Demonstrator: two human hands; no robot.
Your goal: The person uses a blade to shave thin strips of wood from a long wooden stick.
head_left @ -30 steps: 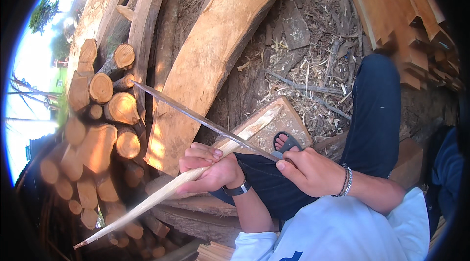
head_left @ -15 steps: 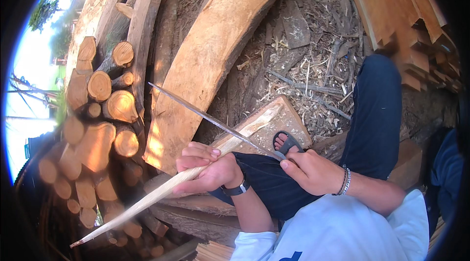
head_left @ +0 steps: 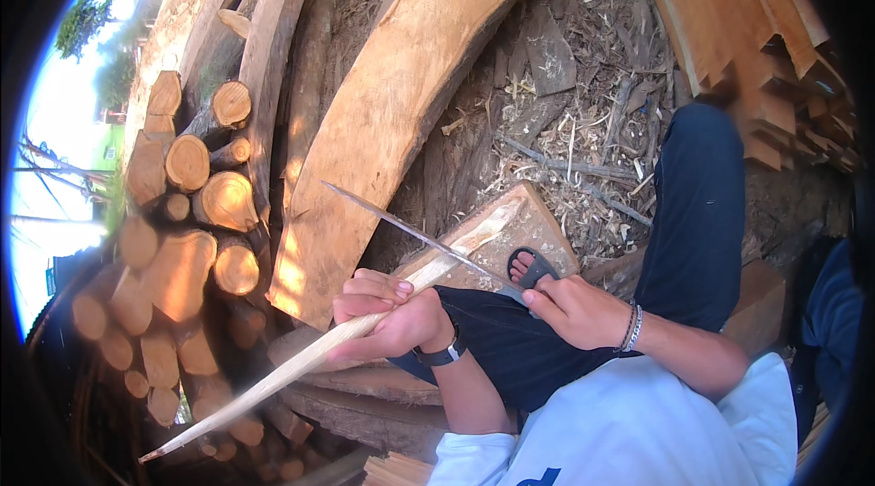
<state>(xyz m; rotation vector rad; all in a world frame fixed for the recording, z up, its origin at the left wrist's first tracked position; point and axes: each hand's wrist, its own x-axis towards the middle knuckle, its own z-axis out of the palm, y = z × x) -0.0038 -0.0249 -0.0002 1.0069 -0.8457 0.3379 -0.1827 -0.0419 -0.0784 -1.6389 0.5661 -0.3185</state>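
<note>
Toward seven o'clock from the middle, the left hand (head_left: 401,317) has its fingers (head_left: 369,288) curled tight around the stick (head_left: 292,368). The pale stick runs right through that grip: its long, thin end points to eight o'clock, and its other end goes up toward two o'clock, over the block (head_left: 549,229). At four o'clock, the right hand (head_left: 588,311) has its fingers closed on the near end of the knife (head_left: 428,240). The knife points to ten o'clock and crosses over the stick, just past the left fingers; I cannot tell if the two touch. A sandal (head_left: 543,269) is by the block. Log ends (head_left: 189,163) are piled at nine o'clock, and a big plank (head_left: 401,103) lies at eleven.
</note>
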